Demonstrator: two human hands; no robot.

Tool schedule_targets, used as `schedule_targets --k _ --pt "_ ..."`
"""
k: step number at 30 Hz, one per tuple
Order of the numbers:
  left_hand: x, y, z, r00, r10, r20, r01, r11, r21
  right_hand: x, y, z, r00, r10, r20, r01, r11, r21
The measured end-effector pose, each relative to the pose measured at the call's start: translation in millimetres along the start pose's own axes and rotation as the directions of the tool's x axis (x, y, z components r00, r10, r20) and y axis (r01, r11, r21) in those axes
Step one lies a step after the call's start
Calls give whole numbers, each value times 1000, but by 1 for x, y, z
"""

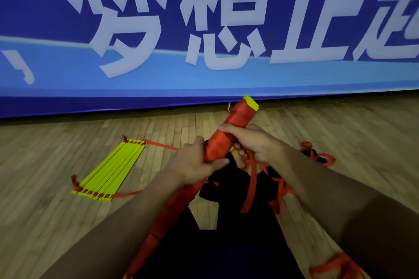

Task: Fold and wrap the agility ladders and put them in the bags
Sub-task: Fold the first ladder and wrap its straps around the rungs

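A person holds a wrapped agility ladder (229,133) with both hands near the middle of the frame. The bundle is a long roll of yellow rungs bound tightly in red strap, tilted so that its yellow end points to the upper right, against the base of the blue banner (204,29), while its lower part runs down toward the lower left along the left forearm.

The left hand (197,163) grips the roll from below, thumb laid across the red wrapping and the fingers curled round the far side. The right hand (251,142) grips it just above, its fingers (240,150) curled round the roll and clamped on it; loose red strap (251,179) hangs down from under this hand over a black bag (217,190) lying on the floor beneath the hands.

To the left of centre, a second agility ladder (108,170) lies flat on the wooden floor (45,165), its yellow rungs gathered side by side in a fan-like stack, with red straps trailing from both ends toward the hands. More tangled red strap (317,156) lies to the right of centre, just beyond the right forearm, and another piece shows in the lower right corner.

The banner fills the upper half of the frame with large white characters.
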State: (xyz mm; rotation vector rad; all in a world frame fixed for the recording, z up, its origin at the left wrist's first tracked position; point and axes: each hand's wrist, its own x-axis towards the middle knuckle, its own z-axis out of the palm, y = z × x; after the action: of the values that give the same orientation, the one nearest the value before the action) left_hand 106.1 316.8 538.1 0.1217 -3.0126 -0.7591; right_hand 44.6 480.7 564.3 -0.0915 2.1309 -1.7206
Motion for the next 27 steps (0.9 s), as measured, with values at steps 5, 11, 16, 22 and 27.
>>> schedule_targets --k 5,11,16,22,27 --pt "-7 -15 -24 848 205 488 316 544 -777 -7 -7 -4 945 -227 235 204 972 118" --pt "3 -3 15 993 -89 -78 85 995 -52 2 -15 13 1000 -22 7 23 999 -48" --pt "1 -7 2 999 15 43 -7 985 -170 4 -5 5 999 -46 5 46 999 9" --pt "-7 -13 -21 874 159 460 343 470 -813 -3 -15 -2 943 -213 254 209 977 43" --pt "0 3 9 996 -43 -83 42 999 -18 3 -17 11 999 -47 -19 45 995 -89"
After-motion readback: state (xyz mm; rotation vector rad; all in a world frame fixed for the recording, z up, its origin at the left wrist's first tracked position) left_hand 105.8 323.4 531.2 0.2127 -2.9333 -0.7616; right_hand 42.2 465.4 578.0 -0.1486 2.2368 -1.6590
